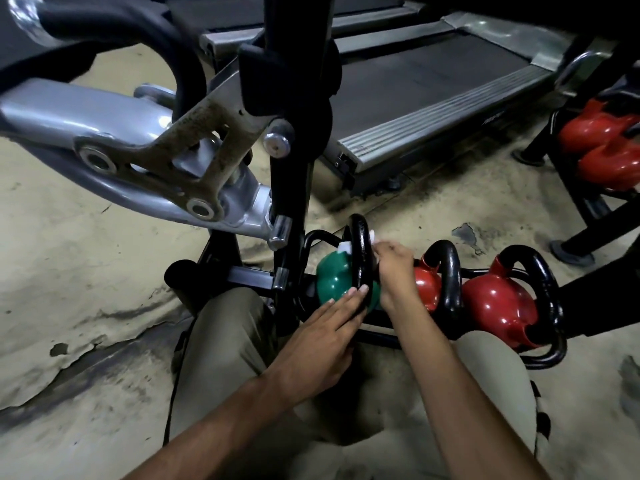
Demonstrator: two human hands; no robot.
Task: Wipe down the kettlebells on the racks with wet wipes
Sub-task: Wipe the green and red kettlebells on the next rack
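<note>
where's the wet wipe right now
In the head view it sits low and centre: the right hand pinches the wet wipe around the black handle of the green kettlebell, just left of the red kettlebells.

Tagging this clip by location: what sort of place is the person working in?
Most likely a gym: a treadmill stands behind, a green kettlebell and red kettlebells sit on a low rack, and a silver machine arm juts in on the left.
</note>
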